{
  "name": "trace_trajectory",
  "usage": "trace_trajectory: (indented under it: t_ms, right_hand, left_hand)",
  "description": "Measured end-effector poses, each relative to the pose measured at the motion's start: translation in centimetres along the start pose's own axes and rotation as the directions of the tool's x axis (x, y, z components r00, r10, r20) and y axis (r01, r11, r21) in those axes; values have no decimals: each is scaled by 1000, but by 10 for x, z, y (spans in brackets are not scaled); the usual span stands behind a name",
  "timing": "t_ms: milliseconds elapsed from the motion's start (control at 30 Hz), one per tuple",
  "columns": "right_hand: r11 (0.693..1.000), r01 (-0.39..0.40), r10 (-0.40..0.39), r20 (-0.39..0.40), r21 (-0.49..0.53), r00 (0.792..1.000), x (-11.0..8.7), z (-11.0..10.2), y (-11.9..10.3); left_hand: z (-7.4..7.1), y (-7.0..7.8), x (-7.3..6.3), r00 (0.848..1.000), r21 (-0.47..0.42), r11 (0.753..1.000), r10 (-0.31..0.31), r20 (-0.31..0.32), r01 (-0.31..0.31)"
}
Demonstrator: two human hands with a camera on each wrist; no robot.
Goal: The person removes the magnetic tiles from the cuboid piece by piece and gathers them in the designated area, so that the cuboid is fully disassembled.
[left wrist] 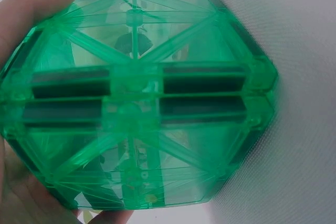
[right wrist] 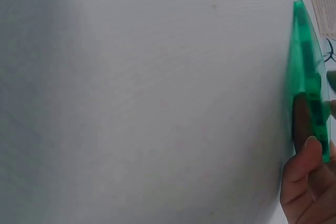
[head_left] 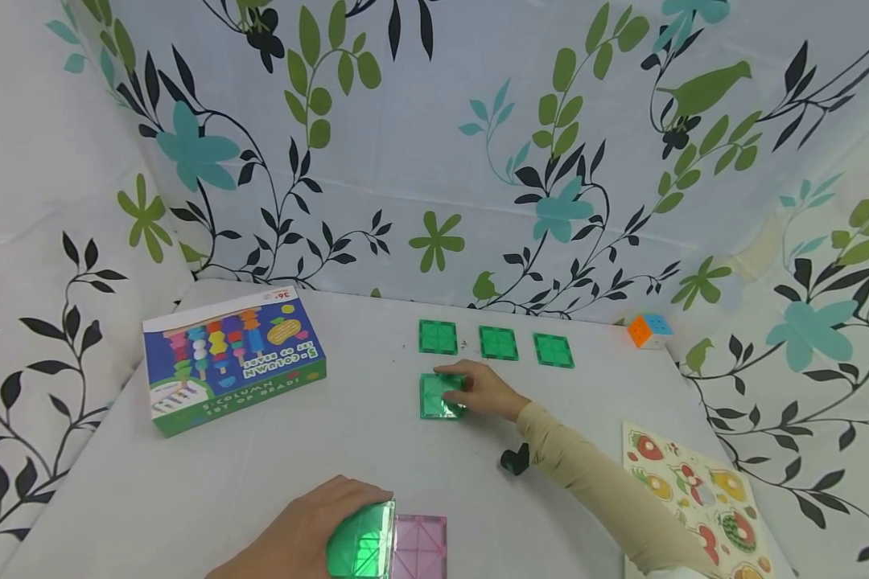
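My left hand point(head_left: 317, 523) grips green magnetic tiles point(head_left: 360, 540) at the near edge of the head view. In the left wrist view, two thick green tile edges point(left wrist: 134, 95) lie against each other, with the thumb point(left wrist: 44, 3) over one side; I cannot tell how many tiles there are. A pink square tile point(head_left: 420, 547) is right beside them. Farther out, my right hand point(head_left: 483, 392) pinches a green square tile point(head_left: 434, 396) low over the white table. In the right wrist view, fingers point(right wrist: 302, 169) hold that tile point(right wrist: 307, 66) by its edge.
Three green tiles point(head_left: 498, 342) lie in a row behind the right hand. A bead-set box point(head_left: 235, 354) is at left, a puzzle cube point(head_left: 649, 330) at back right. A small black object point(head_left: 514, 460) lies by the right sleeve, near a fruit-picture sheet point(head_left: 648, 458).
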State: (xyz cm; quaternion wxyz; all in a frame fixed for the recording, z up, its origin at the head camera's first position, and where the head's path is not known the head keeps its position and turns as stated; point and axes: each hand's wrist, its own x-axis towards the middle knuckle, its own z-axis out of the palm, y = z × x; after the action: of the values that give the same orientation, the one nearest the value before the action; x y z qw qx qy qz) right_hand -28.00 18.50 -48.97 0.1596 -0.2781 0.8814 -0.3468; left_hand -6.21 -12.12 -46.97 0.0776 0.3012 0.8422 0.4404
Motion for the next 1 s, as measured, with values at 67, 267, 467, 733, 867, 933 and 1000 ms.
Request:
trace_trajectory:
  t_ms: [67,267,467,733,867,933,1000]
  right_hand:
    - [998,-6,6,0,-68,1000,0,2,-1]
    - [969,-29,25,-19,-246,999,0,6,-10]
    - [948,-55,45,-42,-315,998,-2,8,-14]
    - [934,-64,56,-33,-351,998,-1,9,-13]
    - [930,-55,46,-33,-363,998,-1,9,-12]
    - [930,-53,44,-33,-363,999,-1,9,-12]
    - [931,-52,43,-32,-362,999,-1,9,-13]
  left_hand:
    - [0,0,0,1000,3,1000,7,2,-7]
    - [1,-1,0,998,16,998,55,-25,-54]
    - [2,-1,0,998,22,998,65,-27,-64]
    - [1,0,0,999,41,998,50,-18,-49]
    - [1,0,0,999,35,998,45,-17,-44]
    - [1,0,0,999,33,998,46,-19,-46]
    - [1,1,0,999,29,998,47,-21,-47]
